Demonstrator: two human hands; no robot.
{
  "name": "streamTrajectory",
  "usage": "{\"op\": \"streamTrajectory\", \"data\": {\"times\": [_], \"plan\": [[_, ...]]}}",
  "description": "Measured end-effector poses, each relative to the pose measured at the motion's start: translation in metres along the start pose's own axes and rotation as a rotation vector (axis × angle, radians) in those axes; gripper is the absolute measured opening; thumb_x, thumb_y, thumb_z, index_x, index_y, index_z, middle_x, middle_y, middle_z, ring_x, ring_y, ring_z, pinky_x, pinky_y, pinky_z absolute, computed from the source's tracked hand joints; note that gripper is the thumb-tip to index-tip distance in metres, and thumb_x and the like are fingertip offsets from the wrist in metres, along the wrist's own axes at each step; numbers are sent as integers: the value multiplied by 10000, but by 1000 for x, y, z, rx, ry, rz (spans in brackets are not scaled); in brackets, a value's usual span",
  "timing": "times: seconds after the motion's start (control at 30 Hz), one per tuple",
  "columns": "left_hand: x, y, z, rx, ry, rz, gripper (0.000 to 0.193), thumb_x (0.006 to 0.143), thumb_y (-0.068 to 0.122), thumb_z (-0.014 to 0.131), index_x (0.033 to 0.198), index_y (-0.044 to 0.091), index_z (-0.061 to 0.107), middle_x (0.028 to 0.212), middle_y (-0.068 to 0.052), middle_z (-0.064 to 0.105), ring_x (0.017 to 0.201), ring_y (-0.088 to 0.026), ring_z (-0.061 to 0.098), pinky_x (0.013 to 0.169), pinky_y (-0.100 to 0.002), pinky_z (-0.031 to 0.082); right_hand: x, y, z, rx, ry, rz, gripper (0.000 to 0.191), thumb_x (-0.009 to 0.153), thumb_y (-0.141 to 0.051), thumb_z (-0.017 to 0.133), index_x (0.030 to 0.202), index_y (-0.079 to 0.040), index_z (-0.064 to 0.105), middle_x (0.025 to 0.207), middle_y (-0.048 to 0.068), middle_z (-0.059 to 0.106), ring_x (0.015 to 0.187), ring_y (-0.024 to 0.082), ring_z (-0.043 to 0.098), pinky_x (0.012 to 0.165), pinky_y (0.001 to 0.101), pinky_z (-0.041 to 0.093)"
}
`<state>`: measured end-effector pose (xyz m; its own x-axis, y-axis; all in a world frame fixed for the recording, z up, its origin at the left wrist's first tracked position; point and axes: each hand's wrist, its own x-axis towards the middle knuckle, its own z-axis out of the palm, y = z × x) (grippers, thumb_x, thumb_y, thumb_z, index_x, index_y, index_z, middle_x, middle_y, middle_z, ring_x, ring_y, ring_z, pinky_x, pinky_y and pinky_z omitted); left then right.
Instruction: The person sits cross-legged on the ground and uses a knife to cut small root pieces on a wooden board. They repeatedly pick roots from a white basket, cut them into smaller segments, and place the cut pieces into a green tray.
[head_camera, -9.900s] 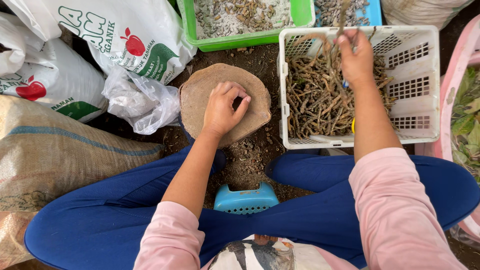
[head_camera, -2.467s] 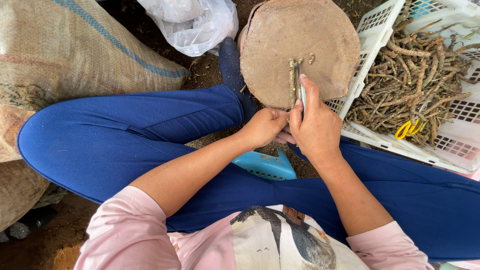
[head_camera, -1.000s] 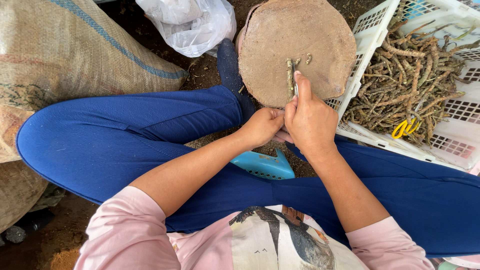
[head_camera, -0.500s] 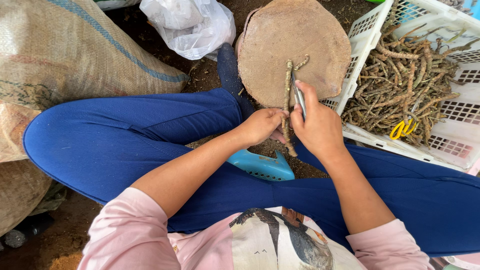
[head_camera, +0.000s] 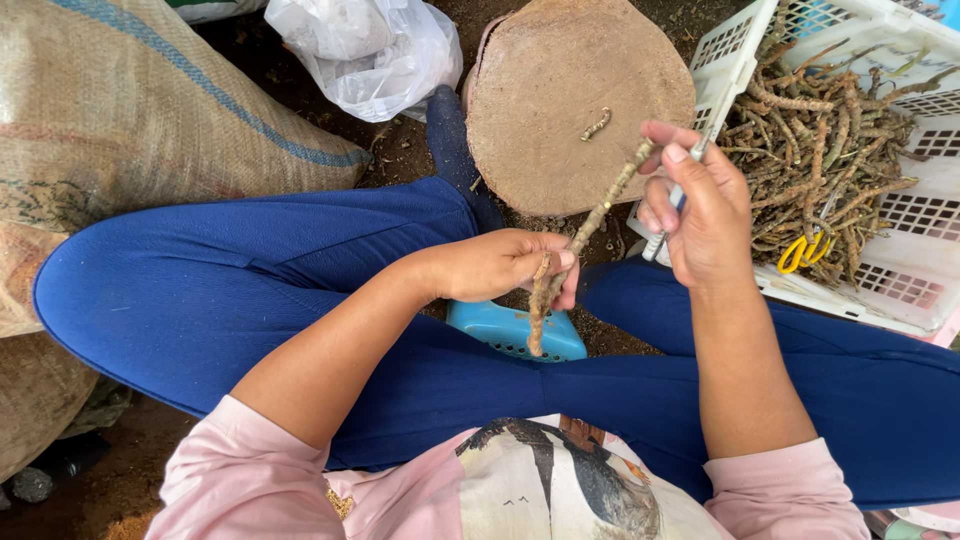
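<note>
My left hand (head_camera: 505, 264) grips a long knobbly brown root stick (head_camera: 588, 230) near its lower end, over my lap. The stick slants up to the right, and its tip meets my right hand (head_camera: 700, 210). That hand is closed on a small knife with a pale handle (head_camera: 660, 238), blade pointing up by the fingertips. Just beyond the hands stands a round wooden chopping block (head_camera: 560, 110) with one small cut piece of root (head_camera: 596, 124) lying on it.
A white plastic crate (head_camera: 900, 290) at the right holds several more root sticks (head_camera: 830, 130) and a yellow ring-shaped item (head_camera: 797, 254). A burlap sack (head_camera: 140, 130) lies at the left, a white plastic bag (head_camera: 365, 50) behind it. I sit on a low blue stool (head_camera: 510, 330).
The stick has come up off the chopping block and now hangs between my hands above my lap. One short piece stays on the block.
</note>
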<state>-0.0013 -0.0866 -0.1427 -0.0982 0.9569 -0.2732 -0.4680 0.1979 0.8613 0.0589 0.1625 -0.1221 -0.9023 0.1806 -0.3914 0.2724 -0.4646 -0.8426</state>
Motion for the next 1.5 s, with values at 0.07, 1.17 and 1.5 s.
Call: {"op": "streamTrajectory", "data": {"times": [0.07, 1.17, 1.5], "plan": [[-2, 8, 2, -99, -55, -20, 427, 1105, 407, 402, 1047, 51, 631, 1011, -85, 721, 988, -165, 668, 962, -335, 529, -2, -6, -5, 35, -24, -34, 227, 1088, -150, 602, 1251, 7, 620, 1087, 58, 670, 603, 70, 445, 586, 265, 397], [-6, 17, -31, 317, 757, 161, 252, 976, 252, 700, 1175, 100, 736, 837, 38, 714, 648, -66, 578, 601, -253, 500, -6, 34, 27, -379, -25, 51, 421, 1050, -32, 436, 1433, -77, 265, 972, 121, 613, 634, 136, 550, 546, 328, 510], [4, 8, -46, 836, 1038, 198, 135, 898, 196, 777, 986, 99, 745, 896, -116, 667, 801, -288, 707, 704, -401, 554, -15, 46, 45, -1358, -49, -496, 503, 1044, 16, 538, 1530, -62, 435, 1277, 240, 683, 983, 413, 711, 839, 459, 567]]}}
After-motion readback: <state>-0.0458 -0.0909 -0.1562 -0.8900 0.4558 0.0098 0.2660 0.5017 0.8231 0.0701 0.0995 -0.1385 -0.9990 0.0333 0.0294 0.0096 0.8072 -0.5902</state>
